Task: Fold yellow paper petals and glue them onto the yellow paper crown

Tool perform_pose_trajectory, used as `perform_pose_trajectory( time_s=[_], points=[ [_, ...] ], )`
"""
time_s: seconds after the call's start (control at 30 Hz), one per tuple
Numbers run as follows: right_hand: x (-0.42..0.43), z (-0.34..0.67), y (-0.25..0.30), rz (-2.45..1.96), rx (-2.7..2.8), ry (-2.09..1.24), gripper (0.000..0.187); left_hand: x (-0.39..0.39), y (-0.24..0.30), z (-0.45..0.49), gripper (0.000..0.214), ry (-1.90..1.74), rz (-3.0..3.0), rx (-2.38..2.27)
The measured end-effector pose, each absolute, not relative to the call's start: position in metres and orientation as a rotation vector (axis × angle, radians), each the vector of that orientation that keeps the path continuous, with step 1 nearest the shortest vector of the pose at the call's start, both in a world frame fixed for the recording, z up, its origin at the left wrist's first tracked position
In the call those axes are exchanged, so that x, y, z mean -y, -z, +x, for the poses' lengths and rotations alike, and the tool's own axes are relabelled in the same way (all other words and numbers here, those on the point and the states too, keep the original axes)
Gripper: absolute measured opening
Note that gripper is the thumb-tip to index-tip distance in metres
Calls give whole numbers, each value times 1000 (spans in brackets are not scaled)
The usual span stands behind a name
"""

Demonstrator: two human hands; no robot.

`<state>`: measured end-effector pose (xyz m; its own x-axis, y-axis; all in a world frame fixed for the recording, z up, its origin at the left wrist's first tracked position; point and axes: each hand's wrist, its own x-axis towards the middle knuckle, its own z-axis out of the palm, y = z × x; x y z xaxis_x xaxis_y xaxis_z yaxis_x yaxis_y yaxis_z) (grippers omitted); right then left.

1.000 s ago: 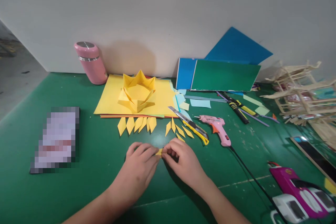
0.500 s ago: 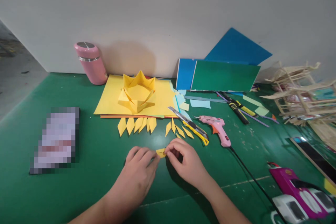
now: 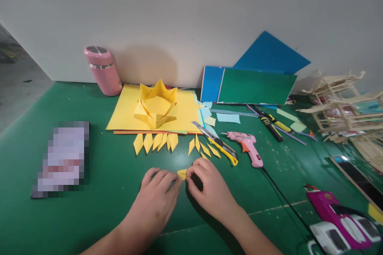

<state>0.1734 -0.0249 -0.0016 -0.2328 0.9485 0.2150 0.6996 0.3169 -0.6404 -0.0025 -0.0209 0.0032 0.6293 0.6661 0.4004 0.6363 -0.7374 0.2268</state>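
Between my two hands is a small folded yellow paper piece (image 3: 182, 174), close over the green table. My left hand (image 3: 160, 195) is closed, its fingertips pinching the paper's left end. From the other side my right hand (image 3: 208, 187) pinches the right end between thumb and finger. Just beyond my hands lie yellow diamond-shaped paper pieces (image 3: 147, 143) in a row, with a second group of narrower yellow pieces (image 3: 190, 146) to their right. Behind them a folded yellow paper crown-like ring (image 3: 155, 121) stands on a stack of yellow paper sheets (image 3: 122, 111).
To the right lie a utility knife (image 3: 215, 139) and a pink glue gun (image 3: 248, 143), its cord running to a magenta power strip (image 3: 327, 203). Pliers (image 3: 271, 125), a wooden stick model (image 3: 344, 107) and a phone (image 3: 359, 179) are farther right. A pink flask (image 3: 104, 73) stands back left.
My right thumb and fingers have shifted slightly left along the folded yellow paper. The left hand has barely moved, still pinching it.
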Motion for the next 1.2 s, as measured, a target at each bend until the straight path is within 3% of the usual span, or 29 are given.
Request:
perform_pose_trajectory(
  time_s=[0.23, 1.2],
  points=[
    [21, 178, -2, -1515, 1902, -704, 16, 20, -5, -5, 33, -637, 2775, -1106],
    [16, 178, -5, -1583, 1906, -793, 14, 20, -2, -5, 29, -677, 2706, -1101]
  ],
)
